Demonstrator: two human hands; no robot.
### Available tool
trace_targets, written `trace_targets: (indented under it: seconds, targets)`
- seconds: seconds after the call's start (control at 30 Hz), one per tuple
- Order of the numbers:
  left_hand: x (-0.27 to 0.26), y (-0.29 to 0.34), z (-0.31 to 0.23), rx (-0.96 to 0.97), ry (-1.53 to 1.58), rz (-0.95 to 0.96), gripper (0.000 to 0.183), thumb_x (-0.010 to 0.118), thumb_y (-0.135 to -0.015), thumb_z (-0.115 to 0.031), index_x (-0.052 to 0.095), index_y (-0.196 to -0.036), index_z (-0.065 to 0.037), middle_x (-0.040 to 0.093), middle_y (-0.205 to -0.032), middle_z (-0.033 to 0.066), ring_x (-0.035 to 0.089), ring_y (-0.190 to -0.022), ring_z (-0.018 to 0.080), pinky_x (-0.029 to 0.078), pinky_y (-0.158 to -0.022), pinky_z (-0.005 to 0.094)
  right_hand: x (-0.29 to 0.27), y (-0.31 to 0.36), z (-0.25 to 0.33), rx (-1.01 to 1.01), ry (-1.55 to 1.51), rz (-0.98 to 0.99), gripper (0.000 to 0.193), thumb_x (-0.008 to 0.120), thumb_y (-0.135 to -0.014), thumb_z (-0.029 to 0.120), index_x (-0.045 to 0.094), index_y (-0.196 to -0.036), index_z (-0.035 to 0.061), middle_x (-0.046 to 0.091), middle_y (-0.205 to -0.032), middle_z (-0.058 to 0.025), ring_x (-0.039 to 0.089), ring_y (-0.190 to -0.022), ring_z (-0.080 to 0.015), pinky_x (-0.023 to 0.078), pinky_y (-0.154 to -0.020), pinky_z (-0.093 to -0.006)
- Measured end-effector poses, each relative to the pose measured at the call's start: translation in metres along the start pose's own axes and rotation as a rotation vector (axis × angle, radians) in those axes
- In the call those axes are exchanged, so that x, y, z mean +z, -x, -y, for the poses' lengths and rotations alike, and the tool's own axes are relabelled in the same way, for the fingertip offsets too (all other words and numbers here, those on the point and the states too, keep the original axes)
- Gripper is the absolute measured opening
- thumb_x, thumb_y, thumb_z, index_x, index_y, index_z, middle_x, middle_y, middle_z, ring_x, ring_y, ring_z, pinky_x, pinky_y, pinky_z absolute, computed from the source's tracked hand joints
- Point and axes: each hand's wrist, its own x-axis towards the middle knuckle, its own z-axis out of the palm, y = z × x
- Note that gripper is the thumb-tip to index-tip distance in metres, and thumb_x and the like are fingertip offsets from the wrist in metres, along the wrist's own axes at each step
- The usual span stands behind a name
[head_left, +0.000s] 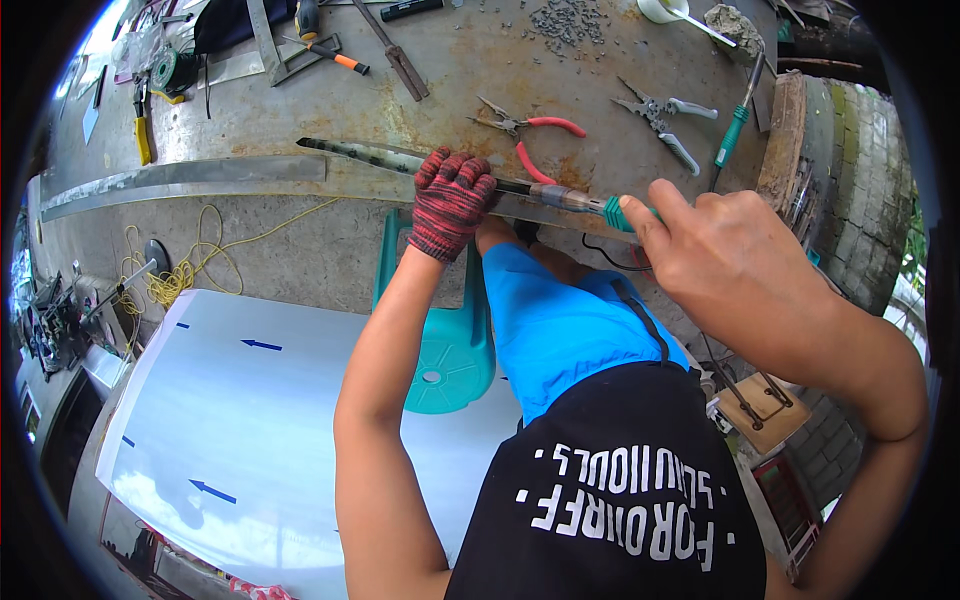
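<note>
My left hand (453,203), in a red and black knitted glove, is closed over a long dark, blotchy strip (372,154) with a tapered tip, at the bench's near edge. Bare, my right hand (735,250) grips the green handle of a soldering iron (575,199), and its metal barrel points left toward the glove. Whether the barrel touches the strip cannot be seen under my left hand. Just beyond lie red-handled pliers (520,123) with jaws apart. Farther right are grey-handled wire strippers (662,120) and a second teal-handled soldering iron (735,130).
The metal workbench (440,120) carries small grey bits (568,25), a white cup (660,10), a hammer (335,55) and yellow-handled pliers (142,130). Below are a teal stool (450,360), a yellow cord (180,280) and a pale sheet (270,420) with blue arrows.
</note>
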Motion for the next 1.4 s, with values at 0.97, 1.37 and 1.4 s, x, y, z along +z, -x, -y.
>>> trace_targets:
  seconds: [0.97, 1.37, 1.4]
  targets:
    - [0.000, -0.006, -0.001, 0.048, -0.076, -0.051, 0.033, 0.083, -0.071, -0.030, 0.063, -0.096, -0.023, 0.068, -0.112, -0.0032, 0.064, -0.115, 0.0236, 0.042, -0.111, 0.0526, 0.160, 0.115, -0.048, 0.896, -1.010, -0.993, 0.053, 0.059, -0.108, 0.012, 0.049, -0.160, 0.0085, 0.063, -0.147, -0.0107, 0.064, -0.121, -0.0167, 0.048, -0.108, -0.0337]
    - [-0.003, -0.003, -0.001, 0.059, -0.100, -0.017, 0.032, 0.079, -0.075, -0.033, 0.062, -0.098, -0.020, 0.068, -0.111, -0.0009, 0.064, -0.115, 0.0244, 0.042, -0.110, 0.0531, 0.261, -0.009, -0.097, 1.009, -0.702, -1.226, 0.064, 0.059, -0.099, -0.001, 0.047, -0.161, 0.0145, 0.056, -0.109, -0.0168, 0.062, -0.094, -0.0332, 0.052, -0.085, -0.0414]
    - [-0.003, -0.004, -0.001, 0.057, -0.101, -0.020, 0.032, 0.079, -0.075, -0.033, 0.062, -0.098, -0.020, 0.068, -0.111, -0.0009, 0.064, -0.115, 0.0244, 0.042, -0.110, 0.0531, 0.264, -0.017, -0.101, 1.034, -0.666, -1.252, 0.064, 0.058, -0.100, -0.001, 0.047, -0.161, 0.0140, 0.056, -0.111, -0.0171, 0.062, -0.095, -0.0340, 0.053, -0.085, -0.0424]
